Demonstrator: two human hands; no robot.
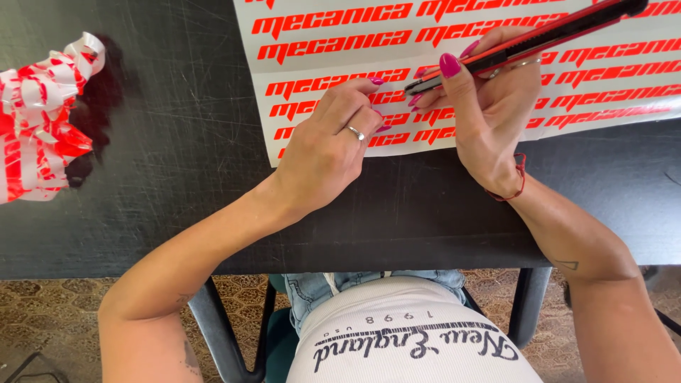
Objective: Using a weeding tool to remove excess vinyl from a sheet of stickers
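Nearest the camera, the left hand [326,152] lay on the front edge of the white vinyl sticker sheet with rows of orange-red lettering [603,78], fingers [358,96] curled and pinched down on the sheet near its lower left corner; what exactly they pinched, a letter or a strip of waste film, was too small to tell. A silver ring sat on one finger. Just right of it, the right hand [489,117] was clenched in a pen-style grip around the long red-and-black utility knife [525,44]. The knife's long axis ran diagonally, handle up and away to the upper right and out of frame, tip down-left and landing on the sheet just beside the left fingertips, nearly touching them. So the cutting point sat between both hands, right hand holding it, left hand nearest the tip. The blade itself was hard to make out against the dark tip, so whether it was extended could not be told. A thin red string bracelet [514,186] circled the right wrist. The sheet lay flat on the scratched black tabletop [177,142], its far and right sides cut off by the frame. Well apart to the far left, a crumpled wad of white and red peeled film [39,113] sat on the tabletop, partly cut off.
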